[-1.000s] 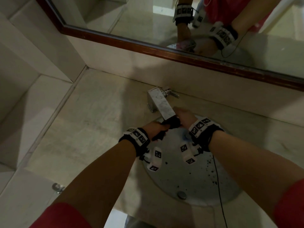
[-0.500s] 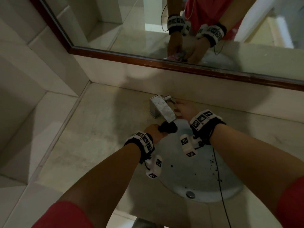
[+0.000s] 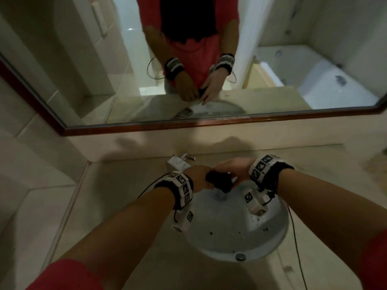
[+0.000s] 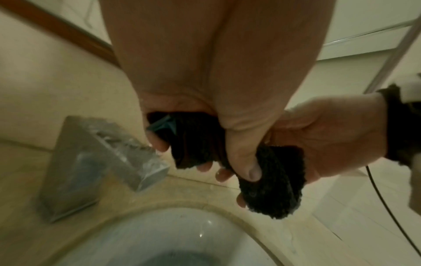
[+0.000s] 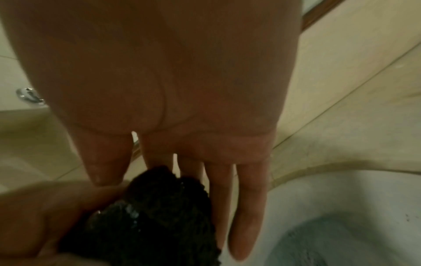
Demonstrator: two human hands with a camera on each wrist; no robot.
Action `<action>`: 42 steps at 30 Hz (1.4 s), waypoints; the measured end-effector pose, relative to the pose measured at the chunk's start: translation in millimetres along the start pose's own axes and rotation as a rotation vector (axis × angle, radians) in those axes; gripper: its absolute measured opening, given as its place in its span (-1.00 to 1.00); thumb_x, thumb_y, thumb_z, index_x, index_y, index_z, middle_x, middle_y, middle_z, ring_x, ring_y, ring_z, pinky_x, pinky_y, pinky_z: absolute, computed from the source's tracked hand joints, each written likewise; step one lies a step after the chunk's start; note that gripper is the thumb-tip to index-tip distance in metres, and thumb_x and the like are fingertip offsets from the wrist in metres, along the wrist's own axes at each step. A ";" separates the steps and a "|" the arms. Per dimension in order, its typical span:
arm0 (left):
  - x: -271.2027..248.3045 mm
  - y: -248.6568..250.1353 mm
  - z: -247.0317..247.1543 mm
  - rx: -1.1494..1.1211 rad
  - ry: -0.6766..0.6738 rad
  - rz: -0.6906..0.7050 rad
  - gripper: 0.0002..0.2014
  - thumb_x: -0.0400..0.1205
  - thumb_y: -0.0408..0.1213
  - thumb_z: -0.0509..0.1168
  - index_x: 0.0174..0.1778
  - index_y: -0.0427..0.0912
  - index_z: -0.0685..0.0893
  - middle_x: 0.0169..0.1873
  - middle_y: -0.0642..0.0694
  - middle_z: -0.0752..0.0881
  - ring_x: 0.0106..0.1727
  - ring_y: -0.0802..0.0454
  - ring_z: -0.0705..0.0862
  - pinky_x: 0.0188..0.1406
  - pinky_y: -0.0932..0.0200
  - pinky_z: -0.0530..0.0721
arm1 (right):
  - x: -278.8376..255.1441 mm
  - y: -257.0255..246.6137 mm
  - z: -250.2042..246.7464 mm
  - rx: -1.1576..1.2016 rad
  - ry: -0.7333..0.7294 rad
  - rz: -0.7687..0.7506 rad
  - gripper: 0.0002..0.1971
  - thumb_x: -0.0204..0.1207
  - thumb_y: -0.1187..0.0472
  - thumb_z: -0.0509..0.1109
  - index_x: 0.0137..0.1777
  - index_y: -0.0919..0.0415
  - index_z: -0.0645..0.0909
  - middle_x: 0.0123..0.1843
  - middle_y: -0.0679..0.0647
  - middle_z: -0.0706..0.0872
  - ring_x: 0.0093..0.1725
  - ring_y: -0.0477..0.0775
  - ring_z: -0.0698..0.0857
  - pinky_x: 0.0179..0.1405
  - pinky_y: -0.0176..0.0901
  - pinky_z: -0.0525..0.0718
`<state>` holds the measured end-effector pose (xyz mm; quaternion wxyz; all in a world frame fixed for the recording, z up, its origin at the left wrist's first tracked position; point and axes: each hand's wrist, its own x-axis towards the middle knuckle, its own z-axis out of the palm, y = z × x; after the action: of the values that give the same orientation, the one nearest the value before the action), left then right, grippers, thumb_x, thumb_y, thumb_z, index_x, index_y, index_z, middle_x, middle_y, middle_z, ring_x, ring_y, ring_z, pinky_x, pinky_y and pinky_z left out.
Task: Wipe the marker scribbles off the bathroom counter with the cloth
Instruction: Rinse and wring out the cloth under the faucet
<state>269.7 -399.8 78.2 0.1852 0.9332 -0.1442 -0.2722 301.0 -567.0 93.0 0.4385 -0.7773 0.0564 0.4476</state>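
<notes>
Fingers and thumb of the left hand [image 4: 205, 111] curl tight round a dark, nubbly cloth [image 4: 268, 180], bunched into a thick roll; the thumb presses across its middle and a blue tag shows at the end nearest the tap. The right hand [image 4: 330, 136] meets the roll's other end. From the right wrist view its fingers [image 5: 246, 207] lie nearly straight along the cloth's side, touching and steadying it, not wrapped round it, so this grip reads as relaxed and open, while the left grip is clenched on the cloth. Glints on the fabric suggest it is wet, and I judge the 2 hands are set this way to wring or fold it before any wiping starts.

Both hands hang over the back of the round white basin [image 3: 272, 233], which is sunk into the beige tabletop [image 3: 117, 206], just in front of the square metal tap [image 4: 95, 162]. That placement makes sense: drips fall into the basin, not onto the stone. Dark specks dot the basin's inside, and a drain [image 3: 240, 257] sits at its near side.

No marker scribbles are plain in any view; a faint smudge near the tabletop's far right edge may be them, but it is too blurred to tell. A wood-framed mirror [image 3: 209, 120] runs along the wall behind the tabletop.
</notes>
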 end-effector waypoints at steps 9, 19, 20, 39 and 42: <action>-9.7 19.4 -35.7 0.385 0.303 0.312 -0.64 0.57 -0.03 0.37 0.28 0.04 0.62 0.11 0.02 0.63 0.17 -0.05 0.52 0.15 0.00 0.52 | -50.4 -9.3 -13.4 -0.116 0.134 -0.164 -0.80 0.50 0.28 0.52 0.10 0.24 0.67 -0.10 0.08 0.76 -0.25 -0.12 0.79 -0.31 -0.33 0.72; -14.8 14.7 -51.9 0.674 0.452 0.492 -0.70 0.63 -0.27 0.18 0.28 -0.02 0.56 0.28 -0.03 0.53 0.37 -0.10 0.41 0.38 -0.07 0.35 | -52.2 -1.4 -3.2 0.277 -0.003 -0.129 -0.64 0.59 0.19 0.38 0.34 0.29 0.57 0.32 0.30 0.67 0.32 0.30 0.64 0.44 0.20 0.53; -14.6 13.2 -53.2 0.694 0.459 0.516 -0.70 0.62 -0.25 0.19 0.28 -0.03 0.58 0.29 -0.05 0.54 0.37 -0.12 0.42 0.38 -0.11 0.37 | -52.9 -0.1 -2.3 0.327 -0.046 -0.142 -0.62 0.56 0.21 0.40 0.35 0.31 0.55 0.33 0.35 0.66 0.35 0.36 0.62 0.44 0.26 0.51; -8.1 23.7 -36.8 0.794 0.467 0.498 -0.72 0.69 -0.22 0.16 0.33 -0.02 0.50 0.22 -0.06 0.56 0.29 -0.14 0.43 0.30 -0.09 0.39 | -38.2 -14.0 19.6 -0.250 0.177 -0.012 -0.83 0.29 0.35 0.51 -0.12 0.28 0.66 -0.10 0.34 0.80 -0.03 0.35 0.81 -0.05 0.18 0.76; -4.5 30.5 -33.0 0.717 0.470 0.429 -0.74 0.65 -0.27 0.22 0.25 -0.03 0.51 0.18 -0.06 0.59 0.23 -0.12 0.48 0.22 -0.04 0.44 | -37.8 -13.3 14.8 -0.400 0.310 -0.041 -0.95 0.28 0.33 0.46 -0.25 0.24 0.69 -0.37 0.18 0.79 -0.40 0.12 0.78 -0.34 -0.07 0.75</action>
<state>279.5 -416.5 119.0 -0.0688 0.9236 -0.3728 0.0574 275.4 -559.6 126.4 0.2712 -0.9090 0.0175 0.3160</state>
